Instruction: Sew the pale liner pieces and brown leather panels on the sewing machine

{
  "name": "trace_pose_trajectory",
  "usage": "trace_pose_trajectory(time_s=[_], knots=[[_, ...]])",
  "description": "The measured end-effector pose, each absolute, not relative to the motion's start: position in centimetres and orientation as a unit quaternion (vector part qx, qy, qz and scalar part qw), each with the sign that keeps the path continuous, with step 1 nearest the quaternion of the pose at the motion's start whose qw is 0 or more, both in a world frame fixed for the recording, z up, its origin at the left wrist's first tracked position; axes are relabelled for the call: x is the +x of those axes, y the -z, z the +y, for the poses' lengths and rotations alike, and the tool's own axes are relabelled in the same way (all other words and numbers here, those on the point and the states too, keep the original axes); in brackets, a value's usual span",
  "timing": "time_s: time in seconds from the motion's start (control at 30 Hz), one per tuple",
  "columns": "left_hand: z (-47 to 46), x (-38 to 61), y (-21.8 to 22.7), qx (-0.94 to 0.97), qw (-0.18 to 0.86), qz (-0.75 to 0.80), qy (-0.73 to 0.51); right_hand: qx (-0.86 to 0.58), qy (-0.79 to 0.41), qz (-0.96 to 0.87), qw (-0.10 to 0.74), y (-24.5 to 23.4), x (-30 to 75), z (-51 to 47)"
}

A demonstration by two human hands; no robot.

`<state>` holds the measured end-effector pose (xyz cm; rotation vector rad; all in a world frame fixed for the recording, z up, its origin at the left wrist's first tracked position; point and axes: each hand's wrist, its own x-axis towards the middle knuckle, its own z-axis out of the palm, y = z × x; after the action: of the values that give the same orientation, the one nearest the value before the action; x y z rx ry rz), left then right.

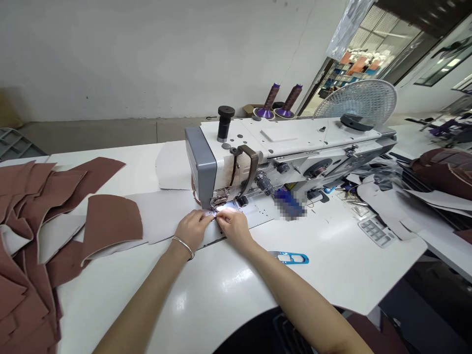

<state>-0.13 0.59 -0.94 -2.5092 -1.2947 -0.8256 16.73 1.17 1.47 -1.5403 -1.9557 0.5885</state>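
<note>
A white sewing machine (258, 147) with a grey end cover stands over the table, its lamp lighting the needle area. My left hand (191, 230), with a bangle at the wrist, lies just in front of the presser foot (214, 208), fingers drawn together over the edge of a pale sheet (162, 214). Close beside it, my right hand (234, 227) pinches at the same spot. Whatever sits between the fingertips is too small or hidden to name. Blue-handled thread snips (295, 258) lie on the table near my right forearm.
Brown fabric pieces (22, 295) pile up at the left; one curved brown piece (112, 223) lies nearer the machine. Two thread cones (271, 101) and a fan (357, 98) stand behind. More brown material (442, 172) and small tools are at the right.
</note>
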Motion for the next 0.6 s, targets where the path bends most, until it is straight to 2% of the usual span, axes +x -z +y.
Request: trace_pose_trajectory(time_s=[0.23, 0.4, 0.6], knots=[[0.1, 0.9, 1.1, -0.849, 0.086, -0.486, 0.188, -0.615, -0.131, -0.749, 0.208, -1.7, 16.6, 0.5], [0.0, 1.0, 0.6, -0.846, 0.054, -0.503, 0.166, -0.560, -0.019, -0.817, 0.137, -1.2, 16.7, -0.9], [0.1, 0.8, 0.5, -0.848, 0.059, -0.502, 0.160, -0.545, 0.005, -0.832, 0.105, -1.0, 16.7, -1.0]])
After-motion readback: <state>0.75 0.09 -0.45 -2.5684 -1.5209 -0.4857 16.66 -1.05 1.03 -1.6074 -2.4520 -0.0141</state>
